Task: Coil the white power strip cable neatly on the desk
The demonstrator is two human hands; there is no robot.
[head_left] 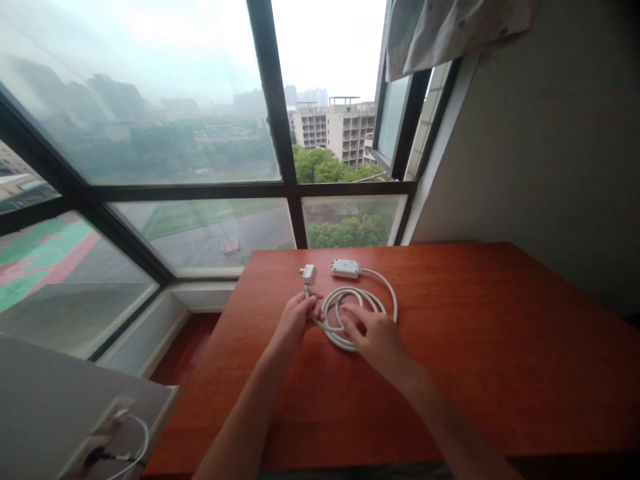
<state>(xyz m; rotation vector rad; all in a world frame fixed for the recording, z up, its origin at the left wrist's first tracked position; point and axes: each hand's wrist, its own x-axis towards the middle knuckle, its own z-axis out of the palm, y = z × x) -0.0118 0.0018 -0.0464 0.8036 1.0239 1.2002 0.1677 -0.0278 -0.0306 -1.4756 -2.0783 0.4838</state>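
A white power cable (343, 344) lies in loose coils on the reddish-brown table. One end carries a white plug (309, 274), which points up just beyond my left hand (301, 313). That hand is closed around the cable a little below the plug. My right hand (376, 333) reaches over the right side of the coils, thumb and index finger curved and apart; I cannot make out whether its hidden fingers touch the cable. Behind the coils rests a white rectangular box (345, 268), joined to the cable's other end.
The wooden table (500, 333) stretches right towards a grey wall (540, 153). Dark-framed windows (200, 193) stand behind it, one pane swung out, with a pale cloth (440, 33) hanging above. At lower left, a wall socket (103, 427) has plugs and cords in it.
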